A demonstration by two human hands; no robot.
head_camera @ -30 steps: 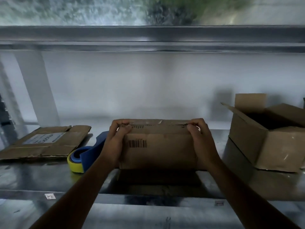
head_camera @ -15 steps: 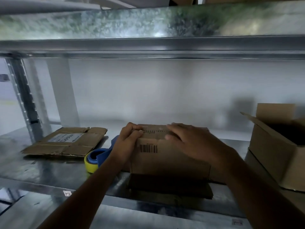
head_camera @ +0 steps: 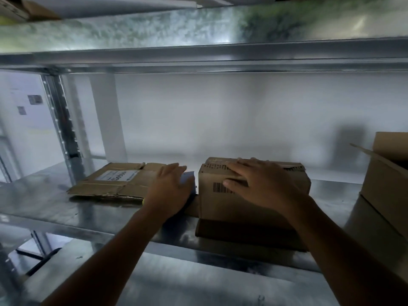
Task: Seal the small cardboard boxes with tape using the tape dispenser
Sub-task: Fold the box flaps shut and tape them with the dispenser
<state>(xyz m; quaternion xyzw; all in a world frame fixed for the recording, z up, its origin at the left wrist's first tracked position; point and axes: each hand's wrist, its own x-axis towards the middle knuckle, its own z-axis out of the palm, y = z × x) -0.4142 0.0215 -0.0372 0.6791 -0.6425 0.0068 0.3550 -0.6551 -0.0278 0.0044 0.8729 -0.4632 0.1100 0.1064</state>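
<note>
Shelf front: we are reaching in over the lip of a galvanised grey metal shelf [head_camera: 66, 215], and everything we work on stands on it.
Right hand: our right hand [head_camera: 260, 186] lies flat and spread on the box. The fingers cross its top front edge, the thumb rests on the front face by the barcode, and nothing is gripped.
Small box: the small brown cardboard box [head_camera: 220, 208] stands near the shelf's front edge, right of centre. Its top flaps look folded down, and we can't make out fresh tape on the seam.
Left hand: our left hand [head_camera: 170, 188] is palm down with the fingers nearly straight. It covers the dispenser without a closed grip that we can see.
Tape dispenser: the blue handheld tape dispenser [head_camera: 188, 181] sits just beside the box's left side, mostly hidden under our left hand.
Flattened carton: a flat brown cardboard sheet with a white label [head_camera: 117, 182] lies further left and back.
Open carton: a larger brown cardboard box with raised flaps [head_camera: 388, 184] stands well apart at the right edge.
Step in hand: we judge that we are fetching the dispenser while pinning the flaps shut.
Next move: we need to close the left fingers round the handle and lift it clear of the box side. Then we should bring the tape end to the seam, with the right hand holding the box against the pull.
</note>
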